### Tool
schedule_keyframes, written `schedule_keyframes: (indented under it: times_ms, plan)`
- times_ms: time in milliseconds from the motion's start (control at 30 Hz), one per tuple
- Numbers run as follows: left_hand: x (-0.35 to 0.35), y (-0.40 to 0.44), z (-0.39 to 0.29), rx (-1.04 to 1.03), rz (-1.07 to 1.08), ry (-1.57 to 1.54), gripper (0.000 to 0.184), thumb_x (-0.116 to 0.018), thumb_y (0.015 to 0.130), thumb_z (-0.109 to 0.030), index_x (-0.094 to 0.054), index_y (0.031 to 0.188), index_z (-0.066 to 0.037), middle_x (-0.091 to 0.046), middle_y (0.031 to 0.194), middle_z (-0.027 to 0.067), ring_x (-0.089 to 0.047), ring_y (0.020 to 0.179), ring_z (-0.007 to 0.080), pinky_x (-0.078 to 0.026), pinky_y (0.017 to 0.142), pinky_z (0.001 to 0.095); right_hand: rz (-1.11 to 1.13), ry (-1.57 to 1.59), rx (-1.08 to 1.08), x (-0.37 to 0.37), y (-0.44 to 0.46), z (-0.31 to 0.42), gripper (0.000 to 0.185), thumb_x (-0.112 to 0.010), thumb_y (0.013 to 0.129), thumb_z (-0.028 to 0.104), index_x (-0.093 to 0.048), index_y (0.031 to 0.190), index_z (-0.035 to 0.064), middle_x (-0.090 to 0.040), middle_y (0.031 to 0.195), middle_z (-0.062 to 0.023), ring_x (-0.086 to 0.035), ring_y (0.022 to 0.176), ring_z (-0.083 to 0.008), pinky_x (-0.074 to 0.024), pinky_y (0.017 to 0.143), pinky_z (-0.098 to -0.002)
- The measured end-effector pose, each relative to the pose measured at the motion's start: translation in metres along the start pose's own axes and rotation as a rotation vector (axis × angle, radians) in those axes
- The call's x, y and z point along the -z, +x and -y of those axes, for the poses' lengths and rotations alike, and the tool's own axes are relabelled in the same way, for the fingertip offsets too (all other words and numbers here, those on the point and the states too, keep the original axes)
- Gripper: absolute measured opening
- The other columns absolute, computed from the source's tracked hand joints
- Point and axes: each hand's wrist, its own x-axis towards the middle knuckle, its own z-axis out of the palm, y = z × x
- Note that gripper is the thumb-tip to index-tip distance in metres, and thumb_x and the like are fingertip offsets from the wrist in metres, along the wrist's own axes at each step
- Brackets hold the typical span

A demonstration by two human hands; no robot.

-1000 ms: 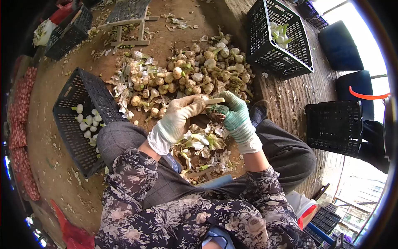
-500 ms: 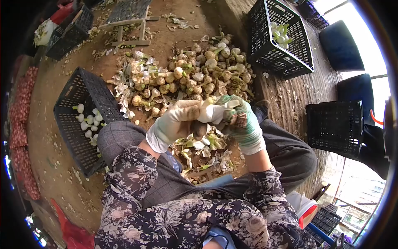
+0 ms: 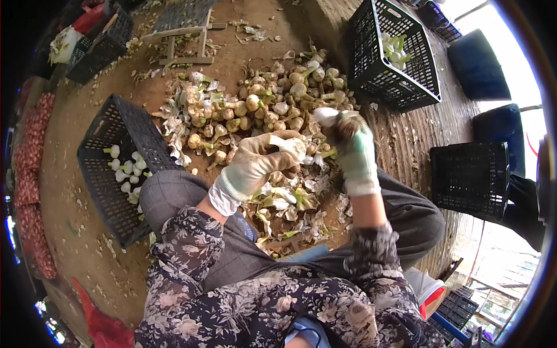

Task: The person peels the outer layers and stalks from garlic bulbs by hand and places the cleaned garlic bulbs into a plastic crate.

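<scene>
My gloved left hand (image 3: 255,162) is closed round a garlic bulb (image 3: 295,149), whose pale stem points left between thumb and fingers. To its right, my gloved right hand (image 3: 352,142) is raised over the right edge of the pile, blurred, its fingers closed on a white garlic bulb (image 3: 326,116). Beyond both hands lies a heap of unpeeled garlic (image 3: 267,98). Loose peelings (image 3: 290,200) cover the ground between my legs. White cleaned bulbs (image 3: 126,168) lie in the black crate (image 3: 110,203) on the left.
A black crate (image 3: 397,81) with several pale bulbs stands at the upper right. Another dark crate (image 3: 470,180) is at the right. A low wooden stool (image 3: 185,35) stands at the top left. Red net sacks (image 3: 35,185) line the left edge, with red cloth (image 3: 104,325) below.
My hands were together and have parted. The right hand has moved forward and right with a white bulb; the left now shows a garlic bulb in its fingers.
</scene>
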Motion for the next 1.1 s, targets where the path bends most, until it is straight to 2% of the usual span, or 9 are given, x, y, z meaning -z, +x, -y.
schedule_keyframes:
  times_ms: [133,300,367,433,633,667,900,967,1100]
  plan:
    - [0.006,0.001,-0.003,-0.031,-0.051,-0.026,0.042,-0.06,0.079,-0.001,-0.045,0.117,0.008,-0.062,0.093,0.0138,-0.063,0.074,0.0176,-0.055,0.065,0.0267,0.183,-0.719,-0.25,0.038,0.006,-0.031,0.023,-0.055,0.082,0.002,-0.058,0.104,-0.002,-0.062,0.085,-0.0058,-0.057,0.068,-0.0113,-0.0489,0.063,-0.0222]
    - [-0.005,0.004,-0.006,0.045,-0.127,0.159,0.041,-0.058,0.079,0.004,-0.047,0.118,0.006,-0.061,0.099,0.0135,-0.061,0.082,0.0152,-0.052,0.075,0.0242,0.404,0.376,-0.742,0.028,0.008,-0.024,0.031,-0.057,0.081,0.003,-0.05,0.111,-0.0036,-0.059,0.088,-0.0094,-0.058,0.065,-0.0123,-0.0492,0.054,-0.0248]
    - [-0.005,0.006,-0.005,0.041,-0.103,0.176,0.041,-0.06,0.078,0.004,-0.048,0.117,0.005,-0.061,0.098,0.013,-0.061,0.082,0.0147,-0.052,0.076,0.0236,0.395,-0.101,-0.326,-0.001,-0.014,-0.003,0.023,-0.056,0.085,0.011,-0.052,0.103,-0.0021,-0.059,0.081,-0.0096,-0.057,0.059,-0.0128,-0.0477,0.049,-0.0221]
    - [0.0,0.007,-0.001,-0.016,-0.059,0.248,0.041,-0.061,0.077,0.003,-0.049,0.116,0.005,-0.062,0.097,0.0123,-0.061,0.081,0.0144,-0.052,0.076,0.0233,0.39,-0.292,-0.476,-0.011,-0.017,0.018,0.024,-0.054,0.086,0.014,-0.052,0.104,-0.0025,-0.06,0.077,-0.0087,-0.058,0.058,-0.0145,-0.0494,0.051,-0.0245]
    - [-0.005,0.006,-0.006,0.085,-0.18,0.38,0.04,-0.065,0.076,-0.001,-0.052,0.113,0.005,-0.062,0.095,0.0108,-0.061,0.084,0.0139,-0.05,0.078,0.0236,0.266,-0.019,-0.335,-0.015,-0.02,0.004,0.011,-0.057,0.084,0.009,-0.06,0.09,-0.0011,-0.063,0.081,-0.0054,-0.057,0.064,-0.0078,-0.0441,0.052,-0.018]
    - [-0.006,0.007,-0.007,0.074,-0.188,0.465,0.04,-0.065,0.076,-0.002,-0.052,0.113,0.005,-0.062,0.095,0.0108,-0.06,0.084,0.0138,-0.05,0.078,0.0235,0.299,-0.657,-0.162,-0.02,-0.028,0.01,0.017,-0.06,0.083,0.01,-0.058,0.093,-0.0037,-0.063,0.082,-0.0052,-0.055,0.065,-0.0065,-0.0429,0.052,-0.0181]
    - [0.0,0.006,-0.002,0.088,-0.151,0.245,0.041,-0.067,0.075,-0.004,-0.053,0.113,0.004,-0.062,0.095,0.0084,-0.06,0.084,0.0126,-0.049,0.079,0.0239,0.235,-0.045,-0.44,-0.007,-0.019,0.0,0.026,-0.062,0.082,0.023,-0.055,0.093,0.0003,-0.054,0.068,0.0014,-0.054,0.06,-0.0058,-0.0431,0.049,-0.0194]
    - [-0.003,0.004,-0.006,0.078,-0.117,0.365,0.039,-0.066,0.076,-0.005,-0.054,0.113,0.003,-0.063,0.094,0.0077,-0.06,0.083,0.0117,-0.049,0.077,0.0229,0.437,-0.524,-0.211,-0.007,-0.021,0.01,0.027,-0.061,0.083,0.025,-0.055,0.093,-0.0002,-0.055,0.067,0.0,-0.055,0.058,-0.0076,-0.0443,0.049,-0.0202]
    - [-0.001,0.004,-0.005,0.09,-0.144,0.354,0.04,-0.068,0.075,-0.006,-0.055,0.112,0.002,-0.063,0.093,0.0067,-0.059,0.082,0.0107,-0.048,0.076,0.0224,0.283,-0.211,-0.433,-0.016,-0.026,0.018,0.024,-0.062,0.082,0.016,-0.057,0.096,-0.0042,-0.06,0.071,-0.0052,-0.054,0.058,-0.0074,-0.0433,0.048,-0.0192]
